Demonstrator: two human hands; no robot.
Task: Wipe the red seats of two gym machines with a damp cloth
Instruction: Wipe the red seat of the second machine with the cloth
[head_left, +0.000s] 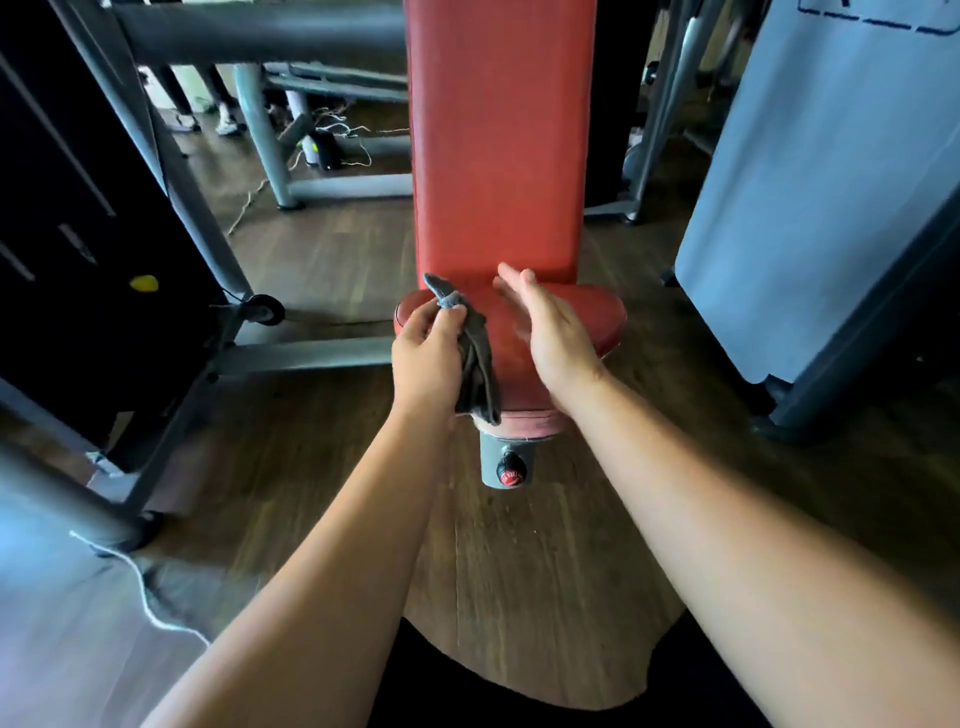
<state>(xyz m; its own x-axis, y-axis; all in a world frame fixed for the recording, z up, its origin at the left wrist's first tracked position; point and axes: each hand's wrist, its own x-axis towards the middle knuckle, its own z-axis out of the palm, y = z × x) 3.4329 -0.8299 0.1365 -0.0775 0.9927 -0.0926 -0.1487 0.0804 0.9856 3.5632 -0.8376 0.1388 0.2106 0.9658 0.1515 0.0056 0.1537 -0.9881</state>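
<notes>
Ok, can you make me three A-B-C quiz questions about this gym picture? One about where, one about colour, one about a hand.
1. Where is the cloth? A in a bucket B in the left hand C on a shelf
2. What colour is the seat? A blue B red C green
3. How is the right hand? A open, fingers straight B a fist C holding a bottle
Answers: 1 B, its fingers pinch the cloth; 2 B, the padding shows red; 3 A, it holds nothing.

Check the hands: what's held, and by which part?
Left hand pinches the grey cloth near its upper end; the rest hangs down. Right hand is open, holding nothing.
</notes>
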